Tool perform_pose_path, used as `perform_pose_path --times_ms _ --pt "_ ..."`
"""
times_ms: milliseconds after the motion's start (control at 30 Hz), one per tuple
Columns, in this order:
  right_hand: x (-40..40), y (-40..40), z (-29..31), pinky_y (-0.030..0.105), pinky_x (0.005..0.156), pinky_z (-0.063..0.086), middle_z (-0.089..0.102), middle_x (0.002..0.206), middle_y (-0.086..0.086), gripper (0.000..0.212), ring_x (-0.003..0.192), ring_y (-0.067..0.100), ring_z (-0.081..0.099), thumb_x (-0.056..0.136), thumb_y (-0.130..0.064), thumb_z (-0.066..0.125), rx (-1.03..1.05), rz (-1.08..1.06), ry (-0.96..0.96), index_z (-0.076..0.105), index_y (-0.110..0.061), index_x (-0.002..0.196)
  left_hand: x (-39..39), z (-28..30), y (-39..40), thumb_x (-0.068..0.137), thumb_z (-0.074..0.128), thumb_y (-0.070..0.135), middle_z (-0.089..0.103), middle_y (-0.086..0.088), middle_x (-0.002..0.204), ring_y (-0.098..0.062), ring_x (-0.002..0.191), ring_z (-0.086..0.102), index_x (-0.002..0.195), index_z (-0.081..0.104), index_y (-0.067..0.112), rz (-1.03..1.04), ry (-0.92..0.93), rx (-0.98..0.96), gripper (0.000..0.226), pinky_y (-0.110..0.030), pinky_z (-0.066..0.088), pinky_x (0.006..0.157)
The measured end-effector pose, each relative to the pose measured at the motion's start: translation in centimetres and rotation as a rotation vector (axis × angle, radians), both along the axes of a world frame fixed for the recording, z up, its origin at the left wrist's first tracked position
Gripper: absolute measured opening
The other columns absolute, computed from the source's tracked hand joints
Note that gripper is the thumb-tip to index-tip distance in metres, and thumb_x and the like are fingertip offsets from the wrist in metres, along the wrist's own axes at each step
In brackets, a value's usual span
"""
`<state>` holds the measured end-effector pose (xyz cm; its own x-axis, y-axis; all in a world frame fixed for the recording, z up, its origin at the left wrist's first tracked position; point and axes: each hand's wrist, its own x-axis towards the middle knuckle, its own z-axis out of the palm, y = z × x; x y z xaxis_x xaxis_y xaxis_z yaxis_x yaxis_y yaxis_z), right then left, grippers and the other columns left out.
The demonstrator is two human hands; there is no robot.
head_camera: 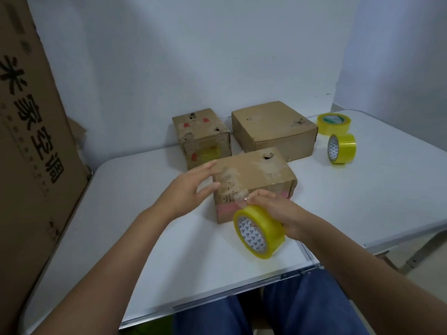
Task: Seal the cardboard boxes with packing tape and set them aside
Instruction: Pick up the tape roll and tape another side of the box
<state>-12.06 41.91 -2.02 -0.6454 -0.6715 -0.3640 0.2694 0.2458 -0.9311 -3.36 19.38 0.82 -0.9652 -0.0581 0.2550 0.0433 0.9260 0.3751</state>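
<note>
Yellow tape roll [258, 232] held in right hand [283, 217], fingers curled over its rim, just in front of nearest cardboard box [254, 180] on white table [135, 213]. Left hand [191, 187] fingers nearly straight and spread, at box's left top edge; contact unclear from blur. Small box [202, 137] and flat box [273, 128] sit behind. Two spare rolls [338, 137] lie far right.

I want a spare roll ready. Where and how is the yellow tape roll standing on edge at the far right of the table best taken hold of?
Judging by its pose, grip the upright tape roll from above, thumb and fingers across its width, pinching the two flat sides. Its top is free. The flat tape roll lies close behind, so approach from the front or top.
</note>
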Motion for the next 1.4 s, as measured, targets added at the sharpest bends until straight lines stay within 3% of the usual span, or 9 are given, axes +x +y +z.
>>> perform_pose_path --times_ms 133,367,667,767,867,1000,1167,1267,1400 --pt "-0.1 0.1 0.1 0.033 0.073 0.051 0.068 0.095 0.009 0.01 0.086 0.025 0.063 0.093 -0.029 0.059 -0.002 -0.151 0.168 0.062 -0.024 0.085 -1.9 -1.8 1.2 0.095 0.044 0.056 0.021 0.012 0.16 0.001 0.146 0.01 0.152 0.029 0.031 -0.06 -0.205 -0.068 0.064 -0.04 0.005 0.123" --pt "-1.3 -0.4 0.1 0.037 0.086 0.051 0.063 0.086 0.003 0.012 0.09 0.029 0.063 0.09 -0.025 0.061 0.001 -0.314 0.311 0.064 -0.025 0.078 -0.6 -3.3 3.5 0.099 0.034 0.057 0.019 0.009 0.161 -0.004 0.148 0.014 0.155 0.022 0.027 0.201 -0.107 -0.296 0.065 -0.027 0.005 0.12" --pt "-0.6 -1.4 -0.5 0.029 0.078 0.045 0.057 0.074 -0.009 0.017 0.08 0.013 0.056 0.089 -0.024 0.06 0.001 -0.271 0.325 0.063 -0.027 0.073 -0.2 -3.4 3.6 0.104 0.031 0.043 0.023 0.008 0.16 -0.004 0.148 0.012 0.154 0.026 0.025 0.113 -0.109 -0.241 0.053 -0.025 -0.003 0.118" --pt "-0.4 -1.4 -0.4 0.031 0.08 0.046 0.06 0.082 -0.005 0.017 0.083 0.014 0.057 0.09 -0.025 0.059 -0.002 -0.226 0.32 0.062 -0.028 0.074 0.0 -2.7 3.7 0.104 0.035 0.039 0.04 0.009 0.152 -0.003 0.142 0.031 0.147 0.042 0.026 0.122 -0.009 -0.023 0.046 -0.02 0.015 0.115" --pt "-0.2 -1.4 -0.1 0.033 0.085 0.048 0.065 0.089 -0.008 0.017 0.089 0.015 0.059 0.09 -0.028 0.06 0.009 -0.188 0.321 0.062 -0.03 0.074 0.2 -1.0 4.6 0.102 0.046 0.035 0.069 0.012 0.11 -0.001 0.097 0.059 0.119 0.069 0.027 0.321 0.182 0.313 0.03 -0.005 0.039 0.079" --pt "0.0 -1.6 0.9 0.028 0.078 0.044 0.062 0.086 -0.009 0.009 0.082 0.012 0.055 0.091 -0.027 0.059 0.008 -0.165 0.349 0.063 -0.025 0.083 -0.5 0.7 5.3 0.094 0.05 0.055 0.073 0.005 0.088 -0.013 0.087 0.065 0.091 0.074 0.024 0.374 -0.033 0.516 0.039 -0.026 0.05 0.081" --pt "0.5 -1.8 2.1 0.027 0.07 0.041 0.063 0.088 0.0 0.012 0.078 0.013 0.053 0.091 -0.031 0.058 0.04 -0.139 0.419 0.063 -0.02 0.09 -1.3 1.0 5.6 0.088 0.072 0.03 0.071 -0.007 0.079 -0.008 0.072 0.062 0.082 0.07 0.009 0.233 -0.114 0.864 0.022 -0.019 0.049 0.071" --pt "0.7 -1.6 2.4 0.029 0.08 0.043 0.064 0.104 -0.002 0.021 0.095 0.014 0.056 0.092 -0.041 0.059 0.093 -0.115 0.41 0.061 -0.024 0.105 -1.7 1.0 5.6 0.088 0.072 0.017 0.065 0.014 0.064 0.004 0.057 0.058 0.074 0.065 0.013 0.274 -0.027 0.874 0.016 -0.008 0.043 0.056" --pt "0.7 -1.0 3.7 0.034 0.092 0.038 0.051 0.124 -0.004 0.045 0.115 0.017 0.046 0.092 -0.046 0.055 0.128 -0.033 0.238 0.049 -0.025 0.132 -1.6 0.5 4.8 0.087 0.072 0.024 0.064 0.013 0.062 0.001 0.055 0.056 0.074 0.065 0.011 0.318 -0.045 0.818 0.02 -0.01 0.043 0.056"
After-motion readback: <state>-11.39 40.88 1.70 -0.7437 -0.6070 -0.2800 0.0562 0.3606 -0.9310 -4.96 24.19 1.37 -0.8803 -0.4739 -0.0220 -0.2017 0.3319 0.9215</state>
